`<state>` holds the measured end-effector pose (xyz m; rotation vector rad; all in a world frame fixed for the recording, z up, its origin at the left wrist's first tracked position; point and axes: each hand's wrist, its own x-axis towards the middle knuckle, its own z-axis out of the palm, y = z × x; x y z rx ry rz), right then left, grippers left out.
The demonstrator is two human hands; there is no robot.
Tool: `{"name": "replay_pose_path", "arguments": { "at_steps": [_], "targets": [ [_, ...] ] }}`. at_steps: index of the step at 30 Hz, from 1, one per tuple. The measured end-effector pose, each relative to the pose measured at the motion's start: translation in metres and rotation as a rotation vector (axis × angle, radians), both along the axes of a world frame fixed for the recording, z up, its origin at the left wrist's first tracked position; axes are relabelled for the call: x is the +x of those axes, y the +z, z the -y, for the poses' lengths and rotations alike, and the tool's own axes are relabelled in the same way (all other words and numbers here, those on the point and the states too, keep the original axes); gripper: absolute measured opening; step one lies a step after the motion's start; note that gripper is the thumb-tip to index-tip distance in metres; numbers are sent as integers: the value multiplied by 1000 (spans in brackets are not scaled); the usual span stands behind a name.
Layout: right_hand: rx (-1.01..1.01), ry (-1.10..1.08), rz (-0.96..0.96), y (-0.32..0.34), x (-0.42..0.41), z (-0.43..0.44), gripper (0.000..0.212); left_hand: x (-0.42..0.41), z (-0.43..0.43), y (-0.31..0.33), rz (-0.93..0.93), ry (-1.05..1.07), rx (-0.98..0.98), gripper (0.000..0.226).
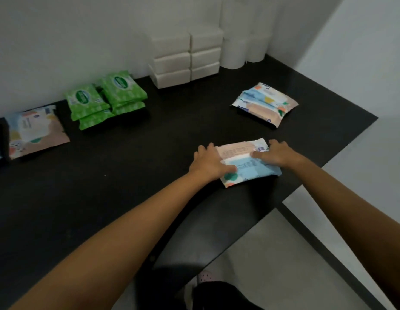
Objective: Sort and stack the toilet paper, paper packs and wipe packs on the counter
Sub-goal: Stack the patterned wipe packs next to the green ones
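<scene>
The pastel wipe pack [245, 154] lies flat on the black counter [127, 180], close to the front right edge, with what looks like its printed back facing up. The left hand [209, 162] holds its left end, fingers curled over the far edge and thumb laid on top. The right hand [278, 153] grips the right end the same way, thumb reaching across the upper face. The pack is soft and held only by its ends, so it may sag or slip on a lift. With the counter's edge just beside it, a pull toward the body could drop it to the floor. Its likely home is the pastel pile [265, 104] further back on the right. That pile already sits a little askew, and an off-centre landing could set it sliding. A lone pastel pack [36, 130] lies far left beside the green wipe packs [107, 97] — one kind could end up split between two places. The white paper packs [185, 57] and toilet rolls [241, 48] stand stacked against the back wall, well apart from both hands — only a careless reach would topple them.
</scene>
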<state>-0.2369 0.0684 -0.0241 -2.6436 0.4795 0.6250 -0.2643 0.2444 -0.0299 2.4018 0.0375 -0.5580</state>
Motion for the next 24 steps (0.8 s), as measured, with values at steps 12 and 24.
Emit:
{"name": "replay_pose_path", "arguments": {
  "at_steps": [12,24],
  "targets": [
    [737,-388,71,-1,17,-42,70,3,-35,4,-34,521,-632,78],
    [698,458,570,77,-10,-231,8,-35,-176,43,-188,797,-861,67]
  ]
}}
